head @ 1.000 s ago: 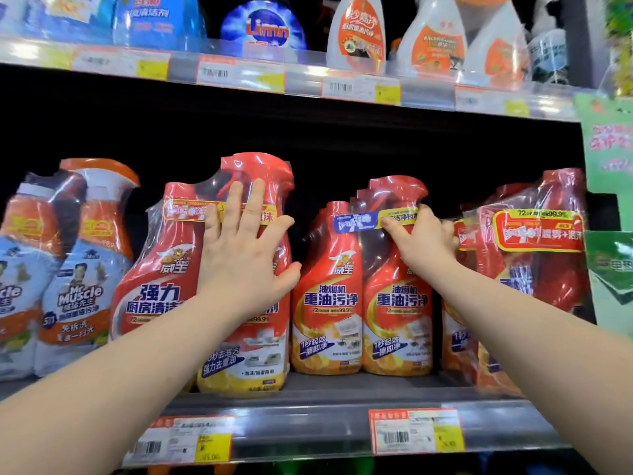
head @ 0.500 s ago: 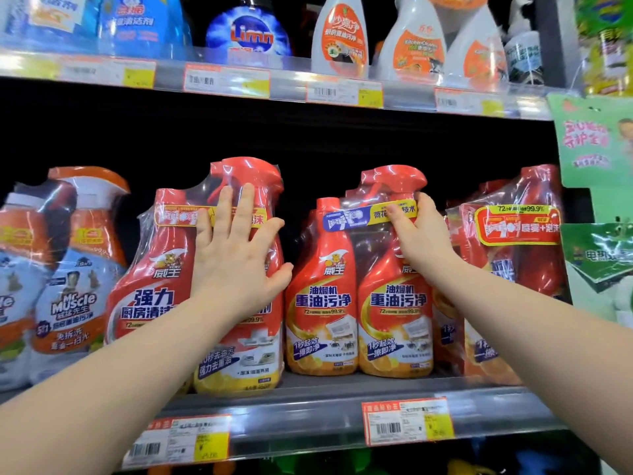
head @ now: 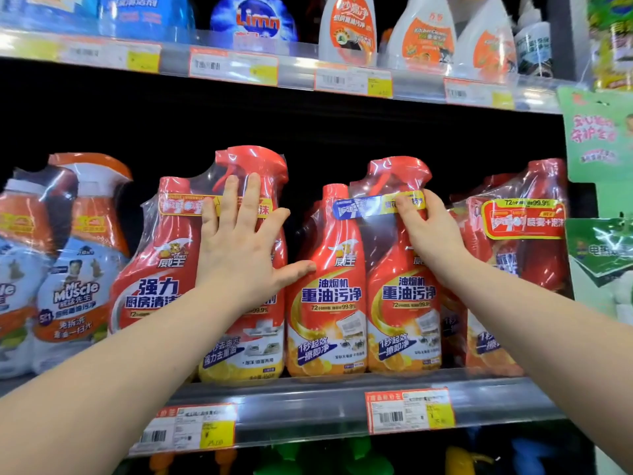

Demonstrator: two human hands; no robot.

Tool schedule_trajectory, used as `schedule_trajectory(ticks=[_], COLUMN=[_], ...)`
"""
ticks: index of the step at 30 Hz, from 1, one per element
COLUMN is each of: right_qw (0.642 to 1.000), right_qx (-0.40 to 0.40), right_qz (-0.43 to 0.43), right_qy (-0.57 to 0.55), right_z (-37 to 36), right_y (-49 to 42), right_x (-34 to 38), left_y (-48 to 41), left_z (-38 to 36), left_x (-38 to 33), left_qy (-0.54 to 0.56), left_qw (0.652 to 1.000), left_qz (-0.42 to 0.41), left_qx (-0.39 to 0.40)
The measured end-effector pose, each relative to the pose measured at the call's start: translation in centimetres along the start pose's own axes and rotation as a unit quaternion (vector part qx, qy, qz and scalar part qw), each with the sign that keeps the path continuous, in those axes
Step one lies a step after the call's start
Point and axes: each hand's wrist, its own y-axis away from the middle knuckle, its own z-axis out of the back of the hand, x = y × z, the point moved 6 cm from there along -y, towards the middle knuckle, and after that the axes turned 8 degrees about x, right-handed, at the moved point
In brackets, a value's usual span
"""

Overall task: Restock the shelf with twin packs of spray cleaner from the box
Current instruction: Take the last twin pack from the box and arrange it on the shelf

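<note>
Red twin packs of spray cleaner in clear wrap stand in a row on the middle shelf (head: 308,402). My left hand (head: 236,248) lies flat, fingers spread, on the front of the left twin pack (head: 154,269). Its thumb touches the middle twin pack (head: 329,303). My right hand (head: 428,231) grips that middle pack at the neck of its right bottle, fingers wrapped over the blue and yellow band. The pack stands upright on the shelf. A third red twin pack (head: 524,221) stands just right of my right hand. No box is in view.
Blue and orange Mr Muscle packs (head: 72,293) stand at the left of the same shelf. The upper shelf (head: 298,73) carries white and blue cleaner bottles. Green hanging cards (head: 599,149) stick out at the right end. Price tags line both shelf edges.
My left thumb has spread to the right and now touches the middle pack. Both hands otherwise stay on the same packs.
</note>
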Motion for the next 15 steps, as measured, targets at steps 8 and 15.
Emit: schedule_trajectory(ticks=[8, 15], right_qw=[0.999, 0.999], right_qx=[-0.014, -0.001], right_qz=[-0.02, -0.034], right_qy=[0.021, 0.043], right_z=[-0.4, -0.7], right_y=[1.9, 1.8], right_x=[-0.6, -0.6], left_y=[0.0, 0.3], left_z=[0.0, 0.1], left_x=[0.1, 0.0], left_qy=[-0.014, -0.014], left_qw=[1.0, 1.0], left_qz=[-0.013, -0.003], left_qx=[-0.022, 0.008])
